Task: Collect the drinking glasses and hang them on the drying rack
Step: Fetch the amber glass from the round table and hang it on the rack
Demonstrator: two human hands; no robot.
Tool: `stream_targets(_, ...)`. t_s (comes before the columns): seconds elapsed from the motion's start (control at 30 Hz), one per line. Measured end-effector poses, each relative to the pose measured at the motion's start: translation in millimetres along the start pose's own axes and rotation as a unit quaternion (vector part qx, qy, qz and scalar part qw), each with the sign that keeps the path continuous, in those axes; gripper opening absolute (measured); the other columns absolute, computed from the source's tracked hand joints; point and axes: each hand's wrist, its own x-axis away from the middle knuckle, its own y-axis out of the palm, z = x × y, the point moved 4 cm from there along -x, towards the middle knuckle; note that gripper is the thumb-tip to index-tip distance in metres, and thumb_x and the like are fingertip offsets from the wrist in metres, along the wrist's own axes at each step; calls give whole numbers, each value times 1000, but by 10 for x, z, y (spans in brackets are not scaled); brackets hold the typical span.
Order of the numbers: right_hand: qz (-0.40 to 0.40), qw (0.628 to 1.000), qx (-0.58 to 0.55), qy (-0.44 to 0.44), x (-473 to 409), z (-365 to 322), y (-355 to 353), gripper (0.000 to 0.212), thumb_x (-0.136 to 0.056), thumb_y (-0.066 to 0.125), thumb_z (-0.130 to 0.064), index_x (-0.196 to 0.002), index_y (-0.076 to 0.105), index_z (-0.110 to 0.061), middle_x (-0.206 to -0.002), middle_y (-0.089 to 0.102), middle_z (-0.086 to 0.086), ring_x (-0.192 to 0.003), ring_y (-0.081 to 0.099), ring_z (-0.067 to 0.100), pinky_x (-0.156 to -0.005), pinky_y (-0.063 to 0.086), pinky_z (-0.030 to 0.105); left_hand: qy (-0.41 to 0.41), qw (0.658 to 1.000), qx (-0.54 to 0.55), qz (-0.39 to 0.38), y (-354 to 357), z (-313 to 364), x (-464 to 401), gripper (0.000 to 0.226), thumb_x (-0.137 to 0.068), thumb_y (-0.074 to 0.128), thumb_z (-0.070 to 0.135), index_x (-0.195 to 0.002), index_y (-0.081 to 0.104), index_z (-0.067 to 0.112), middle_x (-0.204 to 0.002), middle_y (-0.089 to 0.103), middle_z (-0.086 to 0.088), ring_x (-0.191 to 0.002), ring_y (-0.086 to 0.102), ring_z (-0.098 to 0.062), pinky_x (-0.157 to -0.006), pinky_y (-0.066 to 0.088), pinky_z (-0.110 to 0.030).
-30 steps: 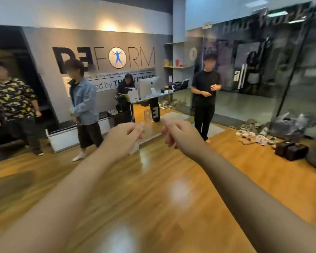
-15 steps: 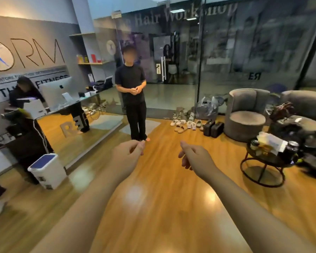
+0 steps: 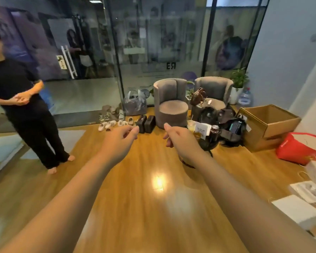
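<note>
Both my arms stretch out in front of me over a wooden floor. My left hand is loosely curled with thumb and fingers close together, and holds nothing. My right hand is curled the same way, also with nothing in it. Just beyond my right hand stands a small round dark table, partly hidden by that hand. On it are a clear cup with yellowish drink, a white card and a dark bottle. No drying rack is in view.
A person in black stands at the left. Two grey armchairs, bags and shoes line the glass wall. An open cardboard box, a red bag and white boxes lie at the right.
My view has swung to the right, from the reception desk to the seating corner. The small table is now close behind my right hand. Both hands keep the same curled pose.
</note>
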Motion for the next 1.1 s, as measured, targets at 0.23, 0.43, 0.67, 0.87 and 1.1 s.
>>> stream_targets(0.23, 92, 991, 63, 79, -1242, 906, -646, 77, -92, 32, -78, -98, 71, -12, -87, 72, 10, -80, 66, 20, -74, 53, 44, 89, 990, 38, -105, 1245, 279, -1885, 39, -107, 46, 49, -96, 73, 24, -95, 74, 1, -91, 65, -16, -85, 53, -47)
stream_targets(0.43, 133, 981, 61, 126, -2160, 1839, -1144, 68, -94, 31, -78, -118, 74, -31, -100, 72, -12, -94, 65, 10, -68, 42, 28, 113, 979, 67, -159, 2556, 494, -2933, 29, -106, 48, 47, -107, 73, 31, -97, 70, 17, -94, 63, -3, -71, 44, -25)
stream_targets(0.67, 111, 975, 22, 189, -3212, 3134, -1607, 51, -89, 37, -77, -104, 67, -38, -91, 70, -13, -88, 65, 9, -66, 45, 32, 50, 980, 89, -171, 3885, 564, -4156, 35, -106, 53, 41, -136, 63, 26, -105, 62, 20, -93, 56, 6, -69, 38, -12)
stream_targets(0.87, 56, 968, 29, 242, -4086, 4170, -1817, 64, -92, 41, -75, -139, 57, -35, -119, 68, -5, -109, 64, 15, -85, 56, 38, 8, 980, 92, -175, 4932, 359, -5115, 50, -101, 63, 41, -148, 50, 33, -127, 58, 14, -109, 58, -7, -72, 41, -15)
stream_targets(1.1, 59, 959, 51, 274, -5012, 5421, -1654, 64, -94, 50, -69, -148, 49, -37, -145, 60, 1, -131, 56, 22, -101, 54, 44, 33, 975, 69, -209, 6345, -195, -6057, 70, -88, 75, 48, -147, 38, 50, -137, 52, 23, -109, 49, 8, -81, 42, -12)
